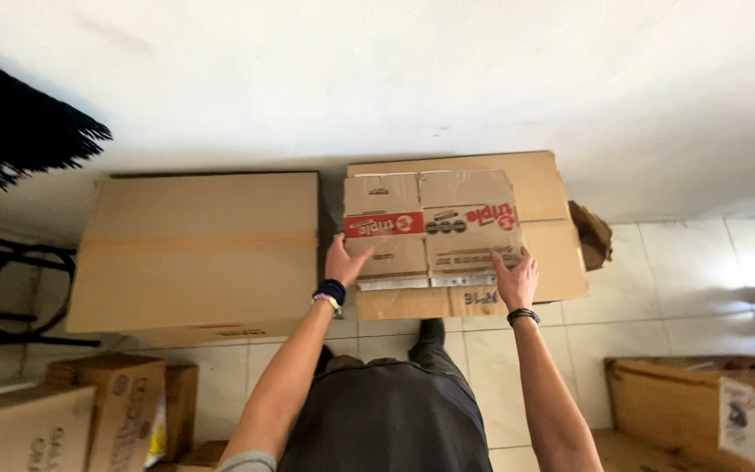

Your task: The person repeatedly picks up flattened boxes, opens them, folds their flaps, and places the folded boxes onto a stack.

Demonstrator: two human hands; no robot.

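The crate [709, 411] and stacked cartons [63, 411] run off the bottom edge.

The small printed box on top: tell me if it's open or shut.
Shut. The small printed box has its top flaps folded flat, meeting at a centre seam; both hands press on it.

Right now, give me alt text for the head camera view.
Both hands, left hand and right hand, press flat on a small printed cardboard box sitting atop a larger brown carton. Another large carton stands beside it against a white wall.

small box [430, 227] atop right box [552, 253], beside left box [194, 249].
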